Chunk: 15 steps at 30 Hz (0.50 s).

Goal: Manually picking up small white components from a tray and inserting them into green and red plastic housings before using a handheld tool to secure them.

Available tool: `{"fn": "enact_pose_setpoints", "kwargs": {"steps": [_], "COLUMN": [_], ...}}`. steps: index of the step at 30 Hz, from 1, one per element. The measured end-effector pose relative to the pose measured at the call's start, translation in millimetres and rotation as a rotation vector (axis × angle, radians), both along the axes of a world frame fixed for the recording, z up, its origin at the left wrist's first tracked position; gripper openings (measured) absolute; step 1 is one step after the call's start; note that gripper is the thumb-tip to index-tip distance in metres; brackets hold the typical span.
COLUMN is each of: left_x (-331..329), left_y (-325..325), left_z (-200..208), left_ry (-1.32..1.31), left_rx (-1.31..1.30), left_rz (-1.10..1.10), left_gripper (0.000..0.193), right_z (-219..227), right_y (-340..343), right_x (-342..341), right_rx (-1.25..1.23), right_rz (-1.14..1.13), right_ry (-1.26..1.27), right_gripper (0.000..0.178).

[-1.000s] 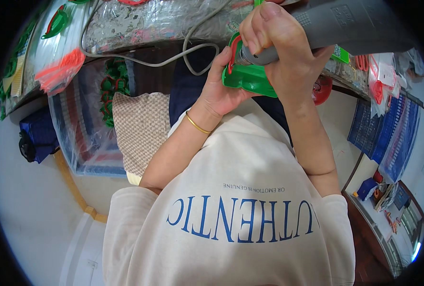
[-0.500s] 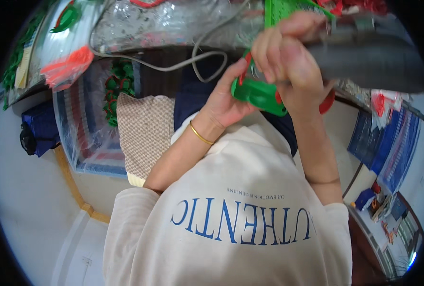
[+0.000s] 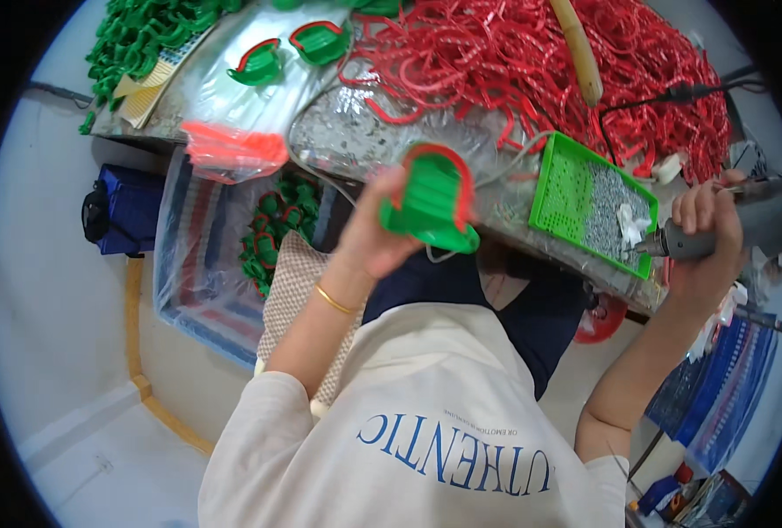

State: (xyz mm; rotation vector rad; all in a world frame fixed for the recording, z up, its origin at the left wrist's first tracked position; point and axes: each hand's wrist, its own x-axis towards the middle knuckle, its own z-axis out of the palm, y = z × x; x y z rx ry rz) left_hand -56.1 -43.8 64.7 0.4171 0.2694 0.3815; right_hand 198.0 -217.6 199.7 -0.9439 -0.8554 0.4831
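My left hand (image 3: 366,236) grips a curved green plastic part (image 3: 431,195) with a red strip along its rim, held above my lap in front of the table edge. The part is slightly blurred. Out to the right, my right hand (image 3: 712,233) is wrapped round a dark grey electric screwdriver (image 3: 767,214). Its tip points left, over the right edge of a bright green basket (image 3: 542,180). Small grey screws (image 3: 606,207) fill the basket's right side, with a crumpled white scrap (image 3: 630,225) on them.
Red strips (image 3: 496,53) are heaped along the table's back, with a tan stick (image 3: 577,53) across them. Green parts (image 3: 149,44) pile up at far left, near plastic bags (image 3: 233,151). Below, a lined bin (image 3: 189,273) holds finished-looking green-red pieces. A cable crosses the table.
My hands, close together at the green part before, are now apart. The right has carried the screwdriver down and right to the screw basket; the left keeps the part. The view has shifted, showing more table.
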Motion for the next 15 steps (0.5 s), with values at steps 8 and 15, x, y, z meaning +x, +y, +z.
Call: {"fn": "enact_pose_setpoints", "kwargs": {"steps": [8,15], "left_x": [-32.9,-38.0], "left_y": [229.0,356.9], "left_z": [29.7,5.2], "left_ry": [0.313,0.868], "left_rx": [0.519,0.842], "left_rz": [0.734,0.724], "left_gripper": [0.035,0.024], "right_z": [-1.6,-2.9], "right_y": [-18.9,-20.6], "right_x": [31.5,29.5], "right_rx": [-0.358,-0.493], "right_rz": [-0.637,-0.732], "right_ry": [-0.241,-0.37], "right_gripper": [0.033,0.043]}}
